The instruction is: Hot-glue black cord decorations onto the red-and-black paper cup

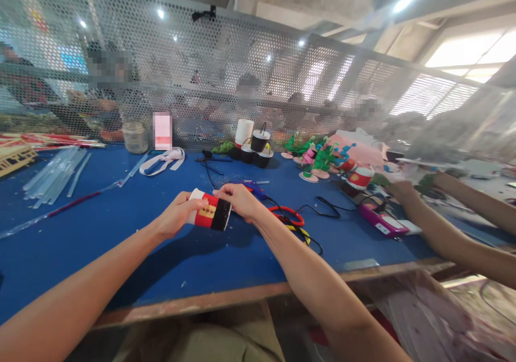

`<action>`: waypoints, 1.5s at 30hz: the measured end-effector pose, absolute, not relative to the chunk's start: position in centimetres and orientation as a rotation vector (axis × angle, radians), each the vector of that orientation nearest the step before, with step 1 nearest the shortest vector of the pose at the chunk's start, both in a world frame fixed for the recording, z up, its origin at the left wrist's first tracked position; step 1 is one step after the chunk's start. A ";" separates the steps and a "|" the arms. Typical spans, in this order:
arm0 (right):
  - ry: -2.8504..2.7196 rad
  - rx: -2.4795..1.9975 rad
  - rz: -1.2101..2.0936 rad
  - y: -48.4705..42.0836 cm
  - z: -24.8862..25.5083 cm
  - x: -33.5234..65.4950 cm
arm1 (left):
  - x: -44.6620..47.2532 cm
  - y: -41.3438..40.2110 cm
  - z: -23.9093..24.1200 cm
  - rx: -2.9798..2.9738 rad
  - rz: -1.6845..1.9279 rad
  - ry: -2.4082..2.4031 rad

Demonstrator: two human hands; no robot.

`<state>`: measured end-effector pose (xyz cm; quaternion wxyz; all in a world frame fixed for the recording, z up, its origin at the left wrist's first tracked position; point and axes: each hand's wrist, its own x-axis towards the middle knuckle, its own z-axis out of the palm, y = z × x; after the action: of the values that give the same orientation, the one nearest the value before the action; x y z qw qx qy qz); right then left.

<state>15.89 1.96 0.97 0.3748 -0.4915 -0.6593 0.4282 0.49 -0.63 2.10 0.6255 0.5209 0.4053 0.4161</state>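
Note:
A paper cup (209, 211) wrapped in a red and a black band, with a yellow patch on the red, is tilted on its side above the blue table. My left hand (177, 215) is closed around its white end, thumb along the near side. At the cup's upper side my right hand (238, 199) has thumb and finger pinched against the edge of the band; whether a small piece lies between them is hidden. Just beyond the right wrist lies a blue glue gun (255, 190), partly covered by that hand.
Clear sticks (58, 175) and a white ribbon (163, 161) lie left. Small black pails (260, 140), white cups (244, 132) and green craft figures (321, 158) stand behind. Cables and a purple power strip (382, 221) are right, near a co-worker's arms (435, 233). Perforated mesh (209, 82) borders the table.

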 end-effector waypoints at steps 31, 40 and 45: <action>-1.766 -1.027 1.283 1.7 1.7 17.5 | -1.0 0.6 2.2 1.476 0.941 0.950; -2.041 -0.989 0.827 1.3 0.4 16.2 | -0.6 1.0 2.0 1.258 0.951 1.048; -2.082 -0.858 0.778 0.9 0.7 15.7 | 0.2 0.3 1.8 1.404 0.986 1.110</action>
<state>15.73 0.93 0.69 0.3705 -0.3345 -0.8117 0.3034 0.18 0.29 1.84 0.5218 0.5861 0.4634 0.4116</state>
